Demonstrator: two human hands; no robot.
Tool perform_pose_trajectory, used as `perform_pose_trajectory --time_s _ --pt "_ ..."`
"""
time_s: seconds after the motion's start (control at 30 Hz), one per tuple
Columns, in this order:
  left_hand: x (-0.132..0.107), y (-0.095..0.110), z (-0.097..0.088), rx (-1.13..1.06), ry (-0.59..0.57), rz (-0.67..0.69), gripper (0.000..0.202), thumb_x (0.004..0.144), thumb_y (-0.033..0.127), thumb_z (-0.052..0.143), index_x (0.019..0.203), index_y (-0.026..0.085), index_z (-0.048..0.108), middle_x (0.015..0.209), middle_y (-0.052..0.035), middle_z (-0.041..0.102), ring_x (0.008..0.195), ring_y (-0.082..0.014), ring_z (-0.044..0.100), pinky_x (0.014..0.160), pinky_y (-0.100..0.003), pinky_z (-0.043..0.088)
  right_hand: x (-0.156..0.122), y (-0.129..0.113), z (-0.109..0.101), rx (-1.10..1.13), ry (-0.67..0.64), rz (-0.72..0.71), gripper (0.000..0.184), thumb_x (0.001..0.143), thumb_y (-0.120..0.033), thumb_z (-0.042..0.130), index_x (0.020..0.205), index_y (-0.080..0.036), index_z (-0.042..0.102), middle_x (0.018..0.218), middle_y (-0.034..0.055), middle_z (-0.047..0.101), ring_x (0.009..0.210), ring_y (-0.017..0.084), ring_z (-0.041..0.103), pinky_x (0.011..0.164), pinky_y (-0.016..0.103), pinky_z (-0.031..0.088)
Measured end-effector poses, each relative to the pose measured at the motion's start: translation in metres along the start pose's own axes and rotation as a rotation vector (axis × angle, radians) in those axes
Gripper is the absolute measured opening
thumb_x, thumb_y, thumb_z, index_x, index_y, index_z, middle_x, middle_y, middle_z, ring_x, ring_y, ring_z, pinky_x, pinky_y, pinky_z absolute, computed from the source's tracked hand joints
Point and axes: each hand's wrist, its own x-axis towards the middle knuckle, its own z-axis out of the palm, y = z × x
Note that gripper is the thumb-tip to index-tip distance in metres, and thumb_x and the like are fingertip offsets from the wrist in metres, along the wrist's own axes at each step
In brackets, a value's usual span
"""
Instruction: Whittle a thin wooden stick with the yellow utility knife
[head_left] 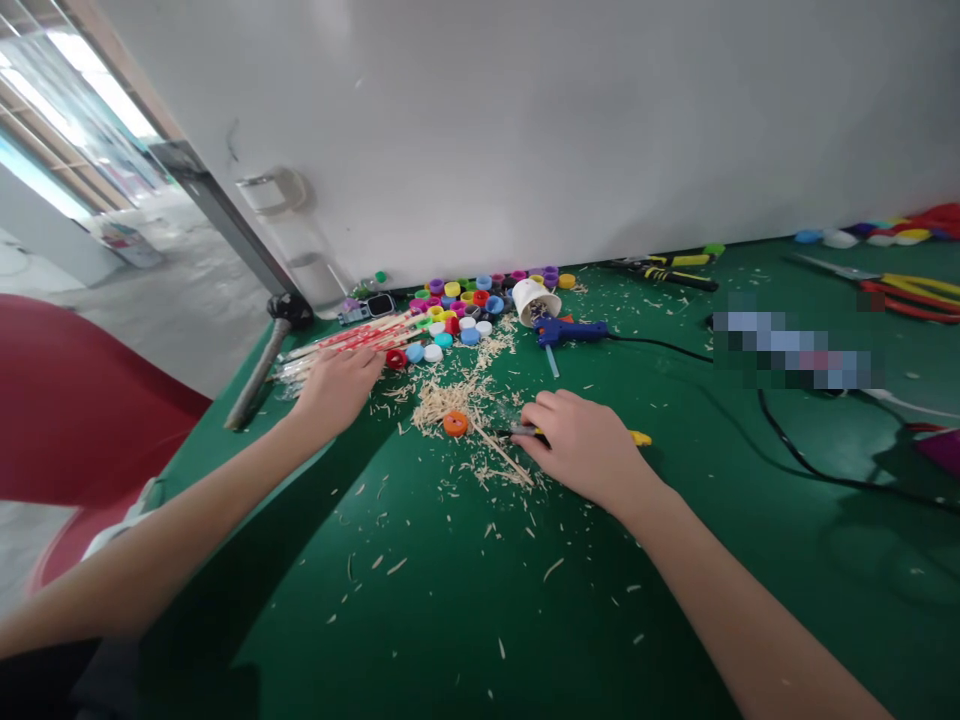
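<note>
Observed fingers of the right hand (581, 440) curled closed around a slim yellow-and-black tool (642, 438), with dark end protruding just left of the fingertips and yellow end behind the palm. Observed fingers of the left hand (339, 386) laid over the red-and-white wrapped sticks (356, 338); cannot tell whether gripping or merely resting. Noted just right of the left fingertips: a red cap (396, 359). Found between both sets of fingers, on the green table (420, 640): a heap of wood shavings (436, 402), with an orange cap (455, 424) at the near edge. Found close by the right fingertips: a thin bare stick (504, 456), lying slantwise. Recorded beyond the right fingers: a blue glue gun (574, 331) lying flat, near a tipped white cup (529, 300).
</note>
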Motion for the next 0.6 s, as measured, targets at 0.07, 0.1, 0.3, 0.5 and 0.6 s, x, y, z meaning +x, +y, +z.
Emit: perform_pose_trajectory --time_s 0.07,0.1,0.3,0.5,0.6 --pt "0.0 0.001 0.0 0.108 0.008 0.008 0.041 0.092 0.016 0.024 0.119 0.01 0.055 0.115 -0.0201 0.063 0.099 -0.032 0.059 0.082 -0.044 0.038 0.0 0.0 0.0 0.0 -0.002 -0.003 0.02 0.09 -0.031 0.05 0.075 -0.019 0.055 0.075 0.0027 0.056 0.069 0.014 0.048 0.046 0.026 0.026" --pt "0.0 0.002 0.0 0.162 0.01 0.008 0.04 0.093 0.017 0.024 0.117 0.011 0.056 0.114 -0.0186 0.064 0.098 -0.0306 0.06 0.081 -0.043 0.039 0.0 0.0 0.0 0.0 0.0 -0.006 0.02 0.09 -0.031 0.05 0.075 -0.019 0.055 0.075 0.0028 0.057 0.069 0.014 0.048 0.046 0.025 0.026" --pt "0.001 -0.009 -0.001 0.095 0.037 -0.005 0.042 0.095 0.029 0.03 0.128 0.016 0.052 0.128 -0.0147 0.059 0.116 -0.0296 0.054 0.095 -0.043 0.039 0.0 0.001 0.0 0.002 0.02 -0.011 0.02 0.09 -0.031 0.05 0.075 -0.019 0.054 0.075 0.0027 0.057 0.069 0.014 0.048 0.047 0.025 0.026" --pt "0.001 -0.036 -0.011 -0.024 0.021 0.047 0.05 0.091 0.038 0.038 0.135 0.016 0.047 0.136 -0.0127 0.049 0.124 -0.0264 0.046 0.106 -0.039 0.034 0.0 0.001 -0.001 0.0 0.008 -0.016 0.02 0.09 -0.032 0.051 0.075 -0.019 0.055 0.075 0.0026 0.057 0.07 0.015 0.048 0.047 0.026 0.027" --pt "0.0 -0.047 -0.018 0.01 -0.002 0.054 0.053 0.088 0.041 0.041 0.133 0.015 0.049 0.132 -0.0135 0.051 0.12 -0.0272 0.046 0.106 -0.039 0.033 -0.001 0.001 -0.001 0.002 -0.005 -0.006 0.02 0.091 -0.032 0.051 0.075 -0.019 0.055 0.075 0.0024 0.057 0.07 0.015 0.049 0.047 0.026 0.028"
